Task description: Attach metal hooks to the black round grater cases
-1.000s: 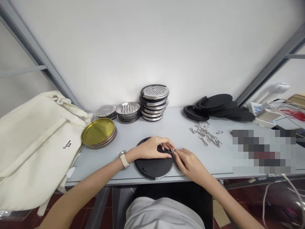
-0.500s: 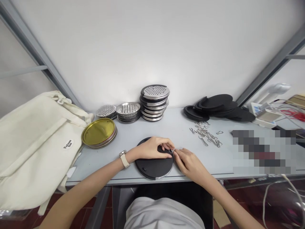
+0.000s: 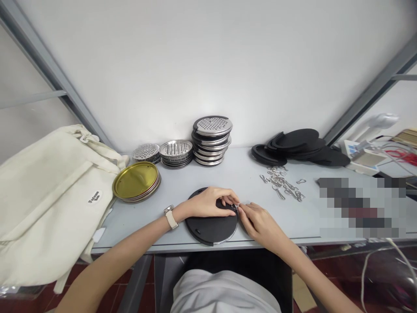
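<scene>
A round black disc with a metal rim [image 3: 211, 226] lies flat near the table's front edge. My left hand [image 3: 208, 202] rests on its upper part, fingers curled down and pressing at its right edge. My right hand [image 3: 259, 221] sits just right of the disc, its fingertips pinched on a small metal clip [image 3: 235, 206] at the disc's rim. The fingertips of both hands meet at that clip. A watch with a pale strap [image 3: 170, 217] is on my left wrist.
A loose pile of metal clips [image 3: 282, 182] lies to the right, black discs [image 3: 298, 145] behind it. Stacks of perforated metal discs [image 3: 211, 139] stand at the back, gold lids [image 3: 136, 181] and a cream bag [image 3: 48, 195] on the left. Cables and a device sit far right.
</scene>
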A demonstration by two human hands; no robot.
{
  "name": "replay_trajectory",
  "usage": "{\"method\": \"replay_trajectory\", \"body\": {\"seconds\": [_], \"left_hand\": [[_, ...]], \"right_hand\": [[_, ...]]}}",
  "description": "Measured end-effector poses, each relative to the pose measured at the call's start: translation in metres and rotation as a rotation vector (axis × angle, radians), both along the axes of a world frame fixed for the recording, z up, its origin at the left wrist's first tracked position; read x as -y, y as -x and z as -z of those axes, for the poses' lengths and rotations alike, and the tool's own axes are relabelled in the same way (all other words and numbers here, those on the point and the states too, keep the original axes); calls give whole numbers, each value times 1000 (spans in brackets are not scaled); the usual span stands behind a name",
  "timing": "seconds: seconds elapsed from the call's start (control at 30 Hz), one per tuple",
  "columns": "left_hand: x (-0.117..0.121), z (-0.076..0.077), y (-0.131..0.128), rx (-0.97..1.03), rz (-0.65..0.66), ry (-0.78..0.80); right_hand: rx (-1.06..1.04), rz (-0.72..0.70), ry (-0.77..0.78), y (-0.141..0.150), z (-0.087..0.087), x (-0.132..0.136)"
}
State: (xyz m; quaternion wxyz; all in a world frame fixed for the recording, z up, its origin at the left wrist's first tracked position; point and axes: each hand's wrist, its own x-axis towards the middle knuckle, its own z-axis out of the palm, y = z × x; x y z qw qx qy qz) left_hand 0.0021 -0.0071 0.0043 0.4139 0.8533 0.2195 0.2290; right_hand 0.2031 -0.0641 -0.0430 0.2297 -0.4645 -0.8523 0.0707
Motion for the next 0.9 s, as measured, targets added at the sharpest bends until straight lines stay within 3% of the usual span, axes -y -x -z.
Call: {"method": "replay_trajectory", "body": {"seconds": [0.9], "left_hand": [[-2, 3, 0, 10, 16, 9]], "right_hand": [[-14, -15, 16, 0, 1, -1]]}}
